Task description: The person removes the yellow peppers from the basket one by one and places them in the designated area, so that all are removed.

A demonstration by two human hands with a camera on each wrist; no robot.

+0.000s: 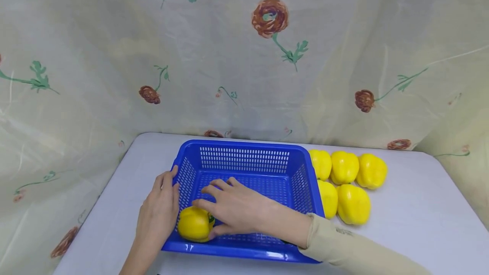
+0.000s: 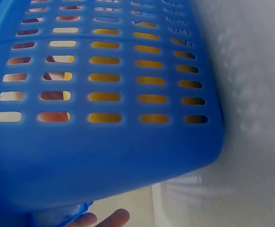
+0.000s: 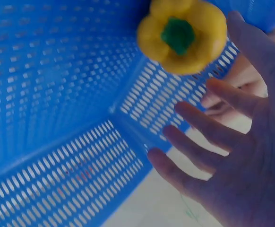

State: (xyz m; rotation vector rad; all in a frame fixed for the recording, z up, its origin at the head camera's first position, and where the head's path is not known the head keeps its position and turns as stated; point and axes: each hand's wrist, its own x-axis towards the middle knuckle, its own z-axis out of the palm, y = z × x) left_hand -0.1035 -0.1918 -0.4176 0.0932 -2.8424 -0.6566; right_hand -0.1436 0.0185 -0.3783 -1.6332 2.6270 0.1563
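A blue slotted plastic basket (image 1: 244, 156) stands on the table. One yellow bell pepper (image 1: 194, 224) lies in its near left corner, green stem up (image 3: 182, 35). My right hand (image 1: 208, 217) hovers inside the basket just right of the pepper with its fingers (image 3: 199, 118) spread and straight, the thumb close beside the pepper. My left hand (image 1: 162, 203) lies flat against the outside of the basket's left wall. In the left wrist view that wall (image 2: 104, 142) fills the frame, the pepper's yellow (image 2: 128, 97) shows through the slots, and only two fingertips (image 2: 104, 218) of the left hand show.
Several more yellow peppers (image 1: 345, 181) lie in two rows on the table just right of the basket. The pale table (image 1: 420, 207) is backed and flanked by a flowered curtain (image 1: 244, 54). My right sleeve (image 1: 344, 245) crosses the basket's near right corner.
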